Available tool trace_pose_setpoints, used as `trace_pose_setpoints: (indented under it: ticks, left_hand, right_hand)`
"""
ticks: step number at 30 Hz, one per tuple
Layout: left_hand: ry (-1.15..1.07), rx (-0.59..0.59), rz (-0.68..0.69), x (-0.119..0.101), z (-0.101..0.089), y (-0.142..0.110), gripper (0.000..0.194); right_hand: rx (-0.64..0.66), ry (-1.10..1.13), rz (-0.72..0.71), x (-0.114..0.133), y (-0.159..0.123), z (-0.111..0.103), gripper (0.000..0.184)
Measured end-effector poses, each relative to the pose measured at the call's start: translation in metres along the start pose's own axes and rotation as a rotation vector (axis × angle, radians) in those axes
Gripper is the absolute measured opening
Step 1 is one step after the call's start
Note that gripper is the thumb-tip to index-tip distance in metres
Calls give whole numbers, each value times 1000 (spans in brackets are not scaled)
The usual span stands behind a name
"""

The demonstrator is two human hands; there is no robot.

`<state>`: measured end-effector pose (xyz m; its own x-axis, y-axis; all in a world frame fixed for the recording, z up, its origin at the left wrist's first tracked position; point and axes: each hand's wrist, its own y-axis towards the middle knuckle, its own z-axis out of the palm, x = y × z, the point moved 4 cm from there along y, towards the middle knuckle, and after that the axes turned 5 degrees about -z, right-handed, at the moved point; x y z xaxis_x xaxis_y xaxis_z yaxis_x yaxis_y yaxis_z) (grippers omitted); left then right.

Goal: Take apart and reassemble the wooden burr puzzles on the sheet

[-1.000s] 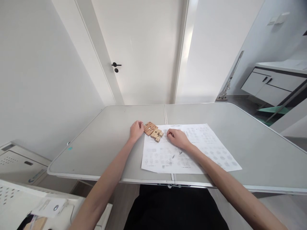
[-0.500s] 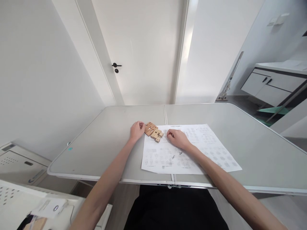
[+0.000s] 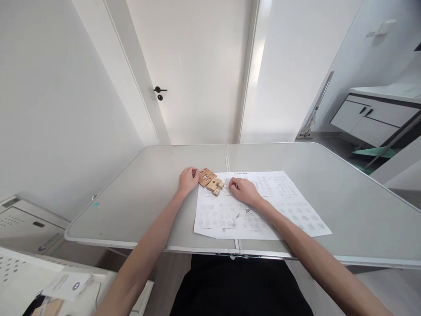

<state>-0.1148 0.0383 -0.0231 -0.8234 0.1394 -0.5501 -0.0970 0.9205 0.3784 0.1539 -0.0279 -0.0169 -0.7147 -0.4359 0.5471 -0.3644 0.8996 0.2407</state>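
My left hand point(image 3: 189, 179) rests at the left edge of a flat group of reddish-brown wooden blocks point(image 3: 207, 177). Its fingers are curled, with the tips touching or very close to that edge; what lies inside them, if anything, is hidden. Paler wooden cubes point(image 3: 215, 185) sit against the brown blocks on the near right side. Across a small gap to the right, my right hand point(image 3: 242, 189) lies loosely closed on a large white printed sheet point(image 3: 210, 219), palm side down. Its fingertips are tucked out of sight. The blocks stand over the sheet's upper left corner.
A grey folding table point(image 3: 148, 210) with a pale rim and a centre seam carries the sheet. Beyond it stands a white door point(image 3: 197, 79). White perforated furniture point(image 3: 29, 228) is at the lower left. A mop point(image 3: 315, 109) leans near a white cabinet point(image 3: 375, 114) at the right.
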Motion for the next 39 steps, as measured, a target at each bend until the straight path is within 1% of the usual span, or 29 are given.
trace_pose_setpoints:
  ticks: [3,6,11,17,19,23,27,31,39]
  left_hand:
    - [-8,-1,10,-3,-1,-1,16]
    - [-13,5,16,-7,-2,-2,21]
    - [-28,11,-26,-11,-4,-5,29]
    - [33,13,-31,-13,-5,-9,49]
    - [53,13,-13,-11,-3,-9,52]
    - [76,29,-6,-8,0,-8,52]
    - [90,67,-23,-8,-3,-6,49]
    - [135,107,25,-9,-13,-2,45]
    - [190,138,19,2,-34,7,40]
  right_hand:
    - [-1,-9,-1,0,0,0,18]
    - [3,-10,5,-1,0,1,19]
    - [4,-5,2,0,0,0,19]
    - [5,-17,1,1,0,0,20]
    - [6,-17,4,1,0,0,20]
    - [11,-16,9,1,0,0,21]
    - [20,-8,11,2,-1,-1,21]
    - [10,-9,6,3,-1,-2,20]
    - [1,8,5,2,-1,-2,20]
